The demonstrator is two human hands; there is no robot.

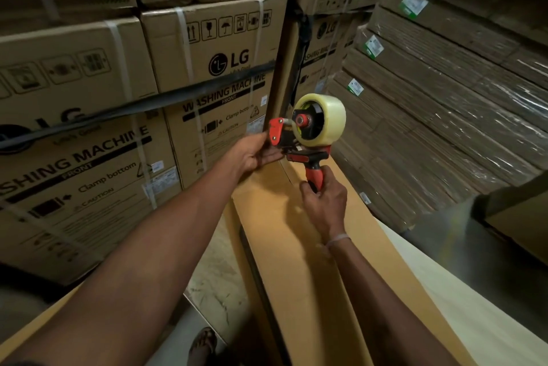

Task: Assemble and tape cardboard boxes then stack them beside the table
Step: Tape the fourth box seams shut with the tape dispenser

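The long cardboard box [311, 247] lies flat before the person, its seam untaped. The right hand [324, 202] wraps the tape dispenser [308, 134] handle at the far end; the left hand [255, 155] pinches its front. Taping looks barely begun; stacking remains.

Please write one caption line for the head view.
Right hand grips tape dispenser; left hand at its front, over a cardboard box.

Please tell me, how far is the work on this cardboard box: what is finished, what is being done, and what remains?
Done: the cardboard box looks folded into shape, its top flaps closed. In hand: the right hand grips the tape dispenser by its handle at the box's far end, and the left hand holds that end beside the dispenser's head. Left: no tape strip shows along the seam, so taping and stacking remain.
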